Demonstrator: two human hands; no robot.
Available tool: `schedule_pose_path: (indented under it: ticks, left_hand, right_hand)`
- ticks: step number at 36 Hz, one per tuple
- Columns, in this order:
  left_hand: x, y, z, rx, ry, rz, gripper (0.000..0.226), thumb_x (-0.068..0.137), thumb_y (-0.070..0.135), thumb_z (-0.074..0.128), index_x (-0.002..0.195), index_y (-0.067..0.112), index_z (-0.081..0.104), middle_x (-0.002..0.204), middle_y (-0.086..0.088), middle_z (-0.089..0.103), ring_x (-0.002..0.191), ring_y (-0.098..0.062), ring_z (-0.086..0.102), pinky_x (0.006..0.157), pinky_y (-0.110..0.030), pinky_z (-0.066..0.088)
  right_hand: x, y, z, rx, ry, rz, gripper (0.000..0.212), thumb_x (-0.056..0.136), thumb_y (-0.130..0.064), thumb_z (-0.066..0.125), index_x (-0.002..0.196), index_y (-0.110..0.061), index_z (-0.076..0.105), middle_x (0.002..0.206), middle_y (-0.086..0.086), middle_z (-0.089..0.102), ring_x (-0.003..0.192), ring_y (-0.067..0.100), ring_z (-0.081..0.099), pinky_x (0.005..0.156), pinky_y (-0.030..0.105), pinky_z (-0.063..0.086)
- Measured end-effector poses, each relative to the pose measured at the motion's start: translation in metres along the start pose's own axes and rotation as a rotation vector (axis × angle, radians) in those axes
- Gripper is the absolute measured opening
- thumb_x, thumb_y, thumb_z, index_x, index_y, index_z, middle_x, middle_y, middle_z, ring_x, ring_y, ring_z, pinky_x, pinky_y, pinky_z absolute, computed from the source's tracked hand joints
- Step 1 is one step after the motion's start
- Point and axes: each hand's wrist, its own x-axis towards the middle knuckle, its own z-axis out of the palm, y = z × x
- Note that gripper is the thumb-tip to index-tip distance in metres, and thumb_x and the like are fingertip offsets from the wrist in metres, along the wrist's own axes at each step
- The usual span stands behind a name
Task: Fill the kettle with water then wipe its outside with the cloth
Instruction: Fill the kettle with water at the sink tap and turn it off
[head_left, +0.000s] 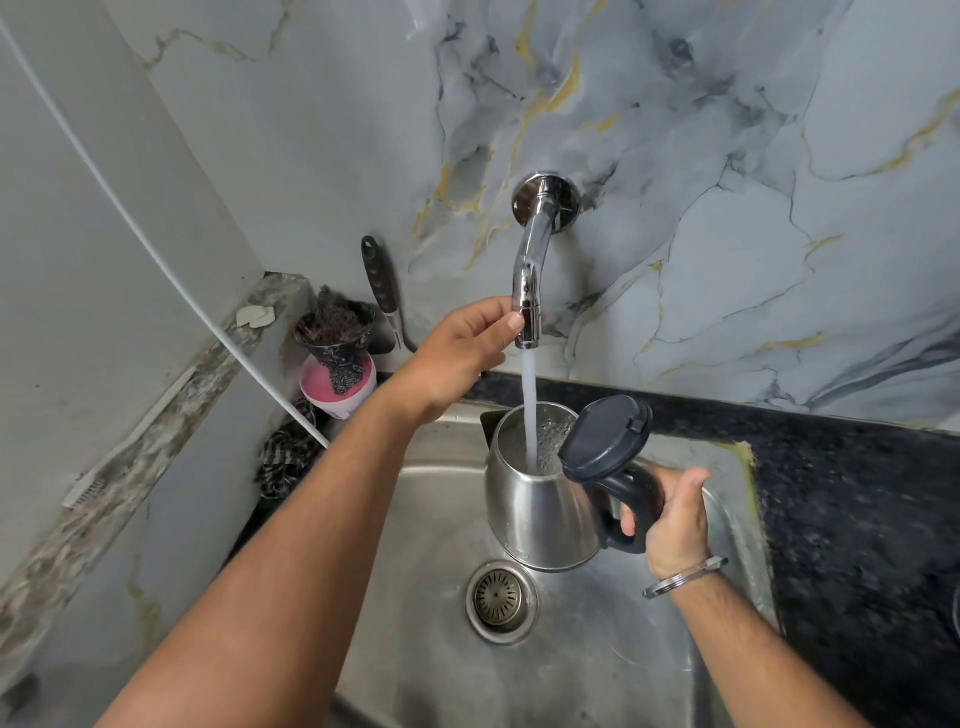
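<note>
A steel kettle (540, 512) with a black handle hangs over the sink, its dark lid (605, 436) flipped open. My right hand (670, 519) grips the handle. A stream of water (530, 405) runs from the chrome tap (530, 275) straight into the kettle's mouth. My left hand (457, 353) is at the tap's spout end, thumb and fingers pinching it. No cloth is clearly in view.
The steel sink (597, 649) has a round drain (501, 600) below the kettle. A pink tub with scrubbers (337, 364) and a peeler (382, 291) stand at the back left corner. Black stone counter (857, 519) runs along the right. Marble wall behind.
</note>
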Motion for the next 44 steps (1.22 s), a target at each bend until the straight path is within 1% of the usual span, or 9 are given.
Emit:
schedule_pose_path:
  ticks: [8, 14, 18, 21, 25, 32, 35, 40, 44]
  left_hand:
    - [0.000, 0.002, 0.000, -0.091, -0.065, -0.059, 0.025, 0.105, 0.032, 0.048, 0.120, 0.033, 0.069, 0.137, 0.008, 0.068, 0.137, -0.010, 0.055, 0.122, -0.054, 0.030]
    - [0.005, -0.001, -0.003, -0.114, -0.058, -0.073, 0.021, 0.107, 0.025, 0.051, 0.119, 0.024, 0.068, 0.121, 0.009, 0.073, 0.128, -0.009, 0.061, 0.113, -0.036, 0.040]
    - [0.009, 0.003, 0.020, -0.014, 0.286, -0.019, 0.019, 0.090, 0.024, 0.078, 0.091, 0.011, 0.063, 0.081, 0.003, 0.064, 0.073, -0.002, 0.064, 0.081, -0.029, 0.051]
    - [0.007, 0.002, 0.052, 0.230, 0.683, -0.023, 0.038, 0.075, 0.053, 0.083, 0.083, 0.028, 0.056, 0.077, 0.014, 0.063, 0.075, -0.006, 0.062, 0.078, -0.040, 0.055]
    - [0.003, 0.009, 0.060, 0.260, 0.754, -0.042, 0.042, 0.073, 0.062, 0.078, 0.088, 0.028, 0.058, 0.080, 0.012, 0.066, 0.079, -0.009, 0.065, 0.082, -0.048, 0.057]
    - [-0.026, 0.023, 0.059, 0.457, 0.629, -0.022, 0.054, 0.088, 0.052, 0.070, 0.132, 0.024, 0.058, 0.133, 0.004, 0.066, 0.128, -0.017, 0.057, 0.114, -0.047, 0.042]
    - [-0.053, 0.042, 0.072, 0.441, 0.518, 0.136, 0.064, 0.091, 0.043, 0.071, 0.146, 0.018, 0.049, 0.140, 0.000, 0.061, 0.130, -0.014, 0.053, 0.112, -0.033, 0.041]
    - [-0.095, 0.076, 0.105, 0.301, -0.079, 0.187, 0.049, 0.088, 0.049, 0.073, 0.132, 0.030, 0.064, 0.133, 0.016, 0.064, 0.111, 0.022, 0.054, 0.105, -0.017, 0.043]
    - [-0.112, 0.078, 0.121, 0.474, -0.273, 0.195, 0.054, 0.085, 0.054, 0.072, 0.134, 0.032, 0.064, 0.136, 0.011, 0.067, 0.124, -0.005, 0.062, 0.112, -0.031, 0.045]
  right_hand:
    - [0.001, -0.002, 0.003, 0.003, -0.008, -0.001, 0.099, 0.064, -0.097, 0.008, 0.040, -0.011, 0.052, 0.033, 0.002, 0.048, 0.032, 0.018, 0.044, 0.046, 0.023, 0.045]
    - [-0.001, -0.005, 0.007, 0.014, -0.003, -0.014, 0.089, 0.066, -0.095, 0.008, 0.037, -0.024, 0.052, 0.032, 0.001, 0.048, 0.032, 0.014, 0.045, 0.045, 0.019, 0.045]
    - [-0.005, -0.005, 0.009, 0.029, 0.006, -0.017, 0.091, 0.066, -0.096, 0.010, 0.038, -0.021, 0.053, 0.032, 0.002, 0.047, 0.031, 0.014, 0.044, 0.043, 0.018, 0.042]
    - [-0.009, -0.005, 0.008, 0.031, 0.008, -0.030, 0.100, 0.065, -0.097, 0.011, 0.039, -0.008, 0.049, 0.033, 0.002, 0.047, 0.031, 0.016, 0.043, 0.042, 0.019, 0.040]
    - [-0.015, -0.008, 0.006, 0.031, 0.022, -0.044, 0.095, 0.065, -0.097, 0.011, 0.039, -0.014, 0.051, 0.034, 0.005, 0.047, 0.031, 0.017, 0.043, 0.042, 0.018, 0.041]
    - [-0.034, -0.021, -0.004, 0.006, 0.052, -0.057, 0.090, 0.068, -0.095, 0.011, 0.038, -0.022, 0.054, 0.034, 0.003, 0.049, 0.032, 0.018, 0.045, 0.043, 0.022, 0.041]
    - [-0.049, -0.030, -0.009, -0.008, 0.087, -0.034, 0.088, 0.069, -0.095, 0.013, 0.040, -0.022, 0.054, 0.035, 0.001, 0.049, 0.034, 0.018, 0.044, 0.042, 0.025, 0.039]
    - [-0.077, -0.040, -0.025, -0.059, 0.126, 0.028, 0.072, 0.081, -0.068, 0.014, 0.039, -0.022, 0.051, 0.037, 0.004, 0.047, 0.038, 0.020, 0.044, 0.051, 0.040, 0.040]
    - [-0.101, -0.052, -0.034, -0.071, 0.194, -0.016, 0.088, 0.076, -0.089, 0.012, 0.042, -0.021, 0.056, 0.036, 0.003, 0.049, 0.034, 0.018, 0.045, 0.042, 0.027, 0.040]
